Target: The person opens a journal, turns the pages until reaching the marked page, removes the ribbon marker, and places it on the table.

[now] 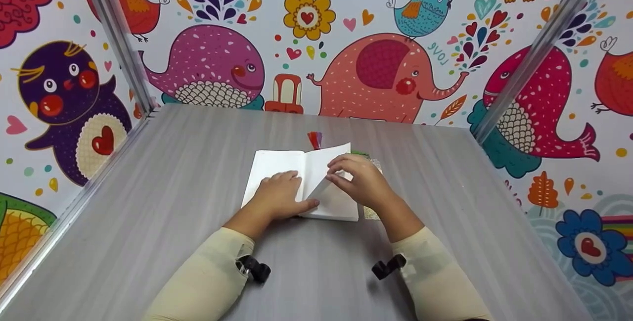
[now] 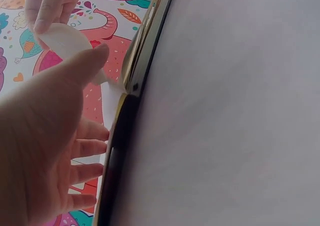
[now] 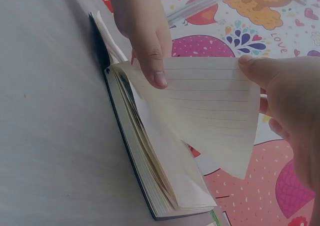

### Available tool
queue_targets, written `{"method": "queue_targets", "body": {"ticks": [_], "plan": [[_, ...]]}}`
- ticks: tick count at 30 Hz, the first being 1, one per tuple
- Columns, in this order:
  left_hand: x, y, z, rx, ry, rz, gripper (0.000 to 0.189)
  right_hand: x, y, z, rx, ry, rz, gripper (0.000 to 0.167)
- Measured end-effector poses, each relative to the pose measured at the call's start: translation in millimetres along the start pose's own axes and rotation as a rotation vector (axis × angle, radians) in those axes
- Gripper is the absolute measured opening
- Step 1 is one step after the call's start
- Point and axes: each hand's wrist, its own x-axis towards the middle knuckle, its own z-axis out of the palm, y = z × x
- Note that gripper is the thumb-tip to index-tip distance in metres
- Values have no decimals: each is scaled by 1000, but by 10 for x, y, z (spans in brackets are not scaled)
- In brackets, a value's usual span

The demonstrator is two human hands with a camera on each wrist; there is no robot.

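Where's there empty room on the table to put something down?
Grey table is bare left of the notebook, out to the patterned wall, and right of the right hand, out to the other wall. It's crowded at the notebook: left hand on it, right hand pinching a page, something red and purple at its far edge.

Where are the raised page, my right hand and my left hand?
Raised page (image 3: 215,101): right wrist view, on its lined face.
Right hand (image 1: 365,180): head view, on the back of the hand.
Left hand (image 1: 281,196): head view, on the back of the hand.
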Motion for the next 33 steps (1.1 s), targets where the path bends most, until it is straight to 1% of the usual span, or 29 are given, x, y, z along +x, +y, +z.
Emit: {"method": "queue_targets", "body": {"ticks": [5,9,12,14,17,20,25,28,33], "plan": [[12,-5,1,-26,38,-2,104,3,10,-2,2,-3,-15,11],[25,-20,9,-66,79,3,112,-2,28,-7,-4,-3,-16,16],[26,-38,8,-78,113,18,117,-6,44,-12,-4,-21,1,23],[19,-51,3,-79,134,27,119,-9,56,-17,-2,-47,28,28],[10,-63,-12,-72,163,34,126,-16,86,-24,7,-98,86,36],[4,-70,-22,-80,215,48,133,-28,137,-26,-3,-174,145,42],[8,-78,-26,-69,307,66,143,-56,234,0,-9,-310,182,58],[11,-76,-36,-46,326,69,143,-72,283,30,-30,-378,198,72],[5,-74,-70,-20,313,97,137,-100,355,76,-108,-491,234,99]]}}
